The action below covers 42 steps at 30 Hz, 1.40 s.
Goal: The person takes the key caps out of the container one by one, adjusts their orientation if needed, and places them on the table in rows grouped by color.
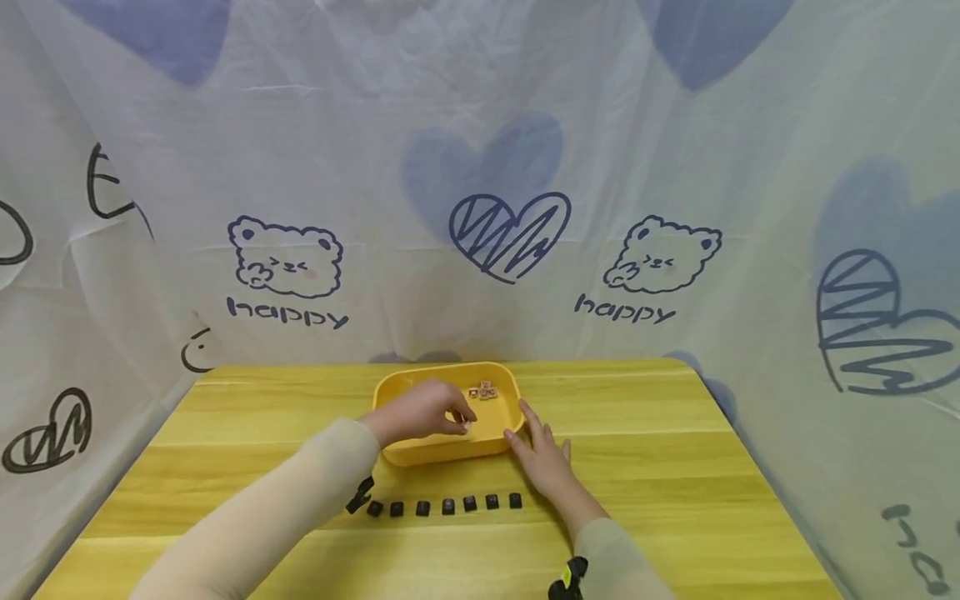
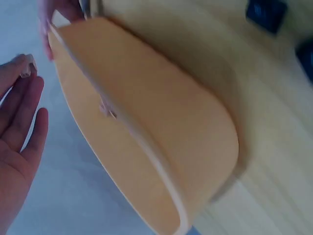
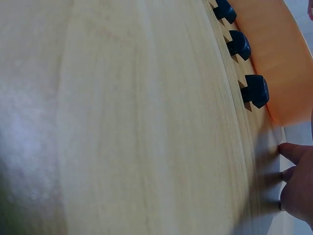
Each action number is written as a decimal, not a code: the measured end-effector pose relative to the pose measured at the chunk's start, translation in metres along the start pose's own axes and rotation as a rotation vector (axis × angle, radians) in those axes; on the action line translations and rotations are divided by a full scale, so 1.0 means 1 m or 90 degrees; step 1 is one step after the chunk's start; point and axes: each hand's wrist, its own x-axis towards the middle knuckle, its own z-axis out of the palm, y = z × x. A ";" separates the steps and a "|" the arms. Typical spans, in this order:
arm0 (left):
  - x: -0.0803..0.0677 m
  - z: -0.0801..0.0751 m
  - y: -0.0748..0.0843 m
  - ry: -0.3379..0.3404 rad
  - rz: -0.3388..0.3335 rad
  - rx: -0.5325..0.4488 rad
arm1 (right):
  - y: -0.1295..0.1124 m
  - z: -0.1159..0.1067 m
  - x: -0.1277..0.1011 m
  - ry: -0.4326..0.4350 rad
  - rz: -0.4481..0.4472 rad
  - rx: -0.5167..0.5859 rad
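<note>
Head view shows a yellow tray (image 1: 450,450) sitting mid-bench on the wooden bench (image 1: 712,467), with a small pile of light-coloured keycaps (image 1: 484,391) in its far right corner. Left hand (image 1: 423,412) is reaching over the near rim into the tray, fingers (image 1: 459,422) curled together and pinching something tiny and pale right at the tips; too small to say for sure, but it looks like one of those keycaps. In the left wrist view the tray's side wall (image 2: 161,127) fills most of the shot, and a small pale piece sits at the fingertips (image 2: 27,66). Right hand (image 1: 546,458) lies flat on the bench just beside the tray's right near corner, fingers straight and slightly spread, holding nothing, one fingertip touching the tray's side. Just in front of the tray there's a neat row of black keycaps (image 1: 446,505), also visible in the right wrist view (image 3: 254,90), running along the tray's near side.
</note>
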 end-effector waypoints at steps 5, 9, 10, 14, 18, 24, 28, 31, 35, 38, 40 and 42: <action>-0.005 0.011 0.015 0.033 0.023 -0.029 | 0.000 -0.001 0.002 -0.004 0.006 0.007; -0.007 0.025 0.025 0.042 0.059 -0.055 | 0.001 -0.001 0.001 -0.007 -0.001 0.003; -0.007 0.029 0.027 0.043 0.064 -0.061 | 0.001 -0.001 0.001 -0.007 -0.001 0.001; -0.009 0.044 0.036 0.049 0.041 -0.087 | 0.000 -0.001 0.001 -0.007 -0.002 -0.003; -0.011 0.058 0.044 0.063 -0.040 -0.105 | -0.002 -0.002 0.001 -0.006 -0.002 -0.002; -0.013 0.079 0.053 0.098 -0.124 -0.162 | -0.004 -0.004 -0.001 -0.005 -0.006 -0.002; -0.013 0.092 0.058 0.109 -0.148 -0.166 | -0.006 -0.006 -0.003 -0.008 -0.004 0.002; -0.013 0.102 0.062 0.109 -0.156 -0.170 | -0.006 -0.007 -0.003 -0.006 -0.001 0.003; -0.011 0.115 0.065 0.113 -0.156 -0.149 | -0.005 -0.006 -0.003 -0.001 -0.004 0.004; -0.010 0.123 0.066 0.116 -0.156 -0.126 | -0.004 -0.005 -0.002 -0.001 -0.005 0.006; -0.009 0.127 0.067 0.113 -0.160 -0.122 | -0.003 -0.004 -0.002 0.000 -0.006 0.008; -0.008 0.130 0.068 0.109 -0.169 -0.117 | -0.003 -0.003 -0.002 0.000 -0.005 0.010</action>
